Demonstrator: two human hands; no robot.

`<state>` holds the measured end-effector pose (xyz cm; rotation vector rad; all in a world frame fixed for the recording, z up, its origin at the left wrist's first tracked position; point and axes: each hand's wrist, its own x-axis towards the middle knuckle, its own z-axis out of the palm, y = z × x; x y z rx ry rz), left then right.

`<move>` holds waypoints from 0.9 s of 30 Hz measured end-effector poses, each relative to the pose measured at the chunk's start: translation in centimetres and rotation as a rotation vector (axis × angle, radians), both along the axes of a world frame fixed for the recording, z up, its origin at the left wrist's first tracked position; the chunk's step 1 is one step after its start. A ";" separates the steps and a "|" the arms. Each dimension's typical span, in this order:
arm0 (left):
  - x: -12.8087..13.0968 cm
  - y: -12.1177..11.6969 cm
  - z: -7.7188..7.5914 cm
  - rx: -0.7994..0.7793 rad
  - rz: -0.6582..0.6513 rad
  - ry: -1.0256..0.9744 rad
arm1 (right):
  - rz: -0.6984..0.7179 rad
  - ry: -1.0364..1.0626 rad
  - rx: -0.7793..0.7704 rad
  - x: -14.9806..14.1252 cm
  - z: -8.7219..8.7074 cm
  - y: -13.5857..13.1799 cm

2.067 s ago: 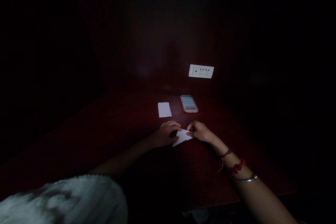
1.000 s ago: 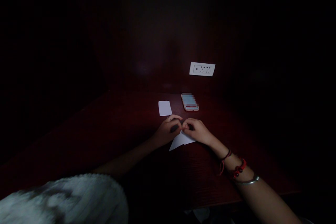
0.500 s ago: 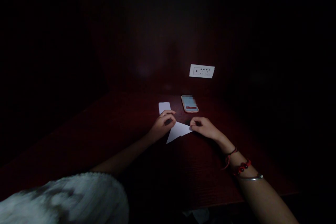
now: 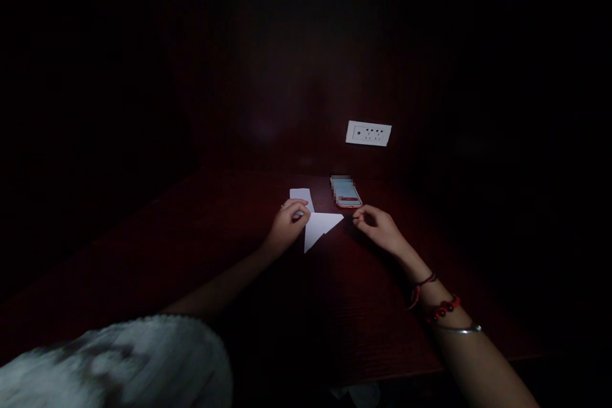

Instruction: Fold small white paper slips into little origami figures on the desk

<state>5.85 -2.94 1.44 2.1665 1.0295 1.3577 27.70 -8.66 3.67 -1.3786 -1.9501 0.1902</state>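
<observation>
My left hand (image 4: pixel 289 223) pinches a folded white paper (image 4: pixel 321 228) at its left corner. This paper has a triangular outline, with one point to the right and another toward me. Behind my left fingers a white rectangular piece of paper (image 4: pixel 300 194) shows; whether it is joined to the folded one I cannot tell. Just right of the paper's right point, my right hand (image 4: pixel 380 229) hovers apart from it, fingers bent, with a small gap between thumb and forefinger and nothing seen in them.
A phone (image 4: pixel 348 192) with a lit screen lies behind the hands on the dark red table (image 4: pixel 229 242). On the back wall is a white socket panel (image 4: pixel 368 133). A pale object (image 4: pixel 364 394), hard to make out, shows below the table's front edge. The surroundings are very dark.
My right hand has let go of the paper's right point and drawn slightly away. The folded paper has turned a little, its right point now higher. My left hand has shifted slightly left.
</observation>
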 end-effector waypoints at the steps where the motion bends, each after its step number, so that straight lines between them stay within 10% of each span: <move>1: 0.2 -0.4 0.1 0.052 -0.009 0.045 | 0.035 -0.012 0.033 -0.4 0.1 -0.2; 17: 1.6 -3.6 0.8 0.166 -0.294 0.225 | 0.255 -0.073 0.009 -3.8 0.6 -1.4; 27: 0.2 -1.9 0.9 0.235 -0.100 0.147 | 0.164 -0.080 0.035 -1.3 0.3 -0.4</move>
